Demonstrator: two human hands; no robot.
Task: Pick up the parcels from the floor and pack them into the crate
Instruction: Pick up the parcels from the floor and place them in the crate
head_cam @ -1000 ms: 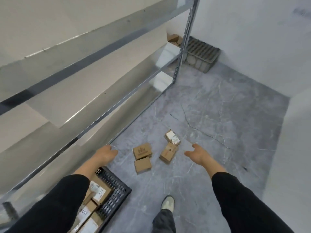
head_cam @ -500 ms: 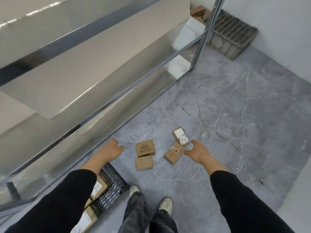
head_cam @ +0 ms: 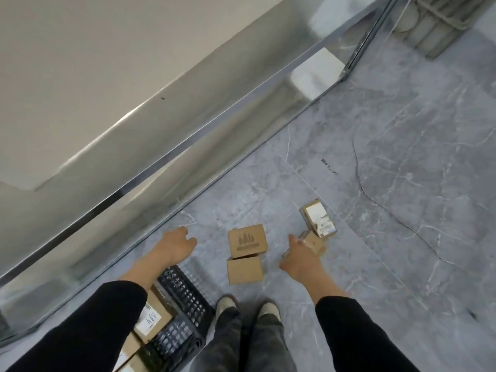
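Note:
Several small cardboard parcels lie on the grey floor. A parcel with a printed logo (head_cam: 247, 241) touches a plain parcel (head_cam: 244, 269) in the middle. Further right lies a parcel with a white label (head_cam: 318, 218). My right hand (head_cam: 300, 260) reaches down and grips the near end of a small brown parcel (head_cam: 314, 242), which it partly hides. My left hand (head_cam: 175, 245) hovers left of the logo parcel, loosely curled and holding nothing. The black crate (head_cam: 185, 299) sits at lower left with labelled parcels (head_cam: 150, 319) inside, partly hidden by my left sleeve.
A metal shelf rack (head_cam: 188, 140) runs along the left, its bottom rail close to my left hand. A grey plastic crate (head_cam: 429, 25) stands at the far top right. My shoes (head_cam: 247, 308) stand just below the plain parcel. Bare floor stretches to the right.
My view has tilted down and come closer to the floor. My right hand has moved onto the small brown parcel and closed on it. My left hand has stayed near the shelf rail.

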